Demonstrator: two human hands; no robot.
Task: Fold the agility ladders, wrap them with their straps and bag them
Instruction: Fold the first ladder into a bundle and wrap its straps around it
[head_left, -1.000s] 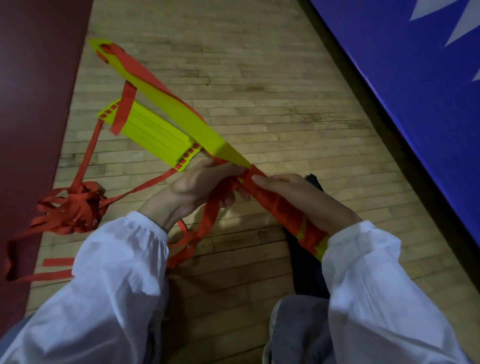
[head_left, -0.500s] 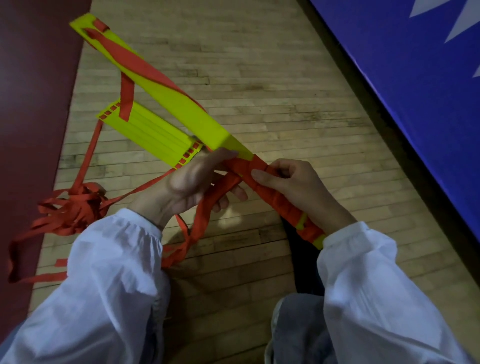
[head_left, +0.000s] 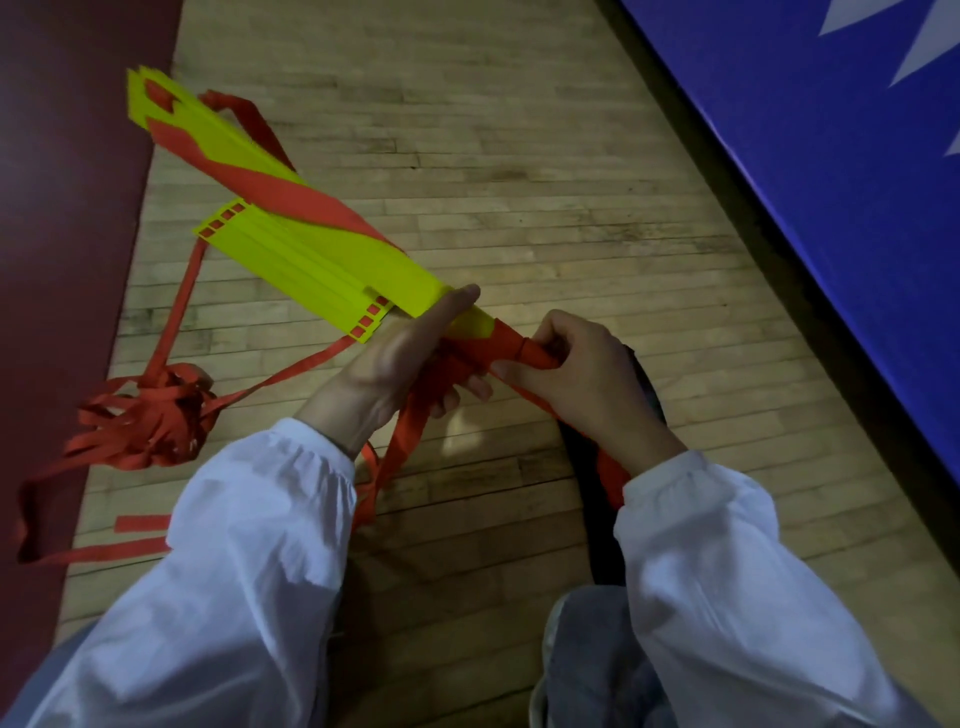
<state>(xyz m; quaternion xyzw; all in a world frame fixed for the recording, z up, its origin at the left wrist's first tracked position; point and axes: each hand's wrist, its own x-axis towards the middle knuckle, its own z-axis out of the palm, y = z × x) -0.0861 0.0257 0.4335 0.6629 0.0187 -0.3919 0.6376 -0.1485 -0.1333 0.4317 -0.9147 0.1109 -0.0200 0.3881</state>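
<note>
- the left hand (head_left: 405, 358) grips the ladder bundle (head_left: 228, 145) from below, its fingers curled round it and one digit lying straight along the yellow top.
- the right hand (head_left: 587, 379) closes its fingers and thumb round the near end of the same bundle, just beside the left hand.
- the bundle is a long flat pack of yellow rungs. it is held above the wooden floor (head_left: 519, 208) and slants from the hands up toward the far left.
- the red strap (head_left: 511, 345) is wound tight round the near end of the bundle, between the two hands. further up it crosses the yellow in one wide diagonal band.
- a loose part of this strap hangs down from the left hand to the floor, near the left sleeve (head_left: 249, 545).
- a second stack of rungs (head_left: 291, 275), also yellow, lies flat on the floor, partly under the held bundle, with small red squares at both of its ends.
- a strap tangle (head_left: 156, 421) sits on the floor at the left, and thin red bands run from it to this stack.
- a dark object (head_left: 587, 525) lies on the floor under the right forearm; i cannot tell what it is.
- a dark red mat (head_left: 62, 260) borders the floor at the left, a blue pad (head_left: 831, 182) at the right.
</note>
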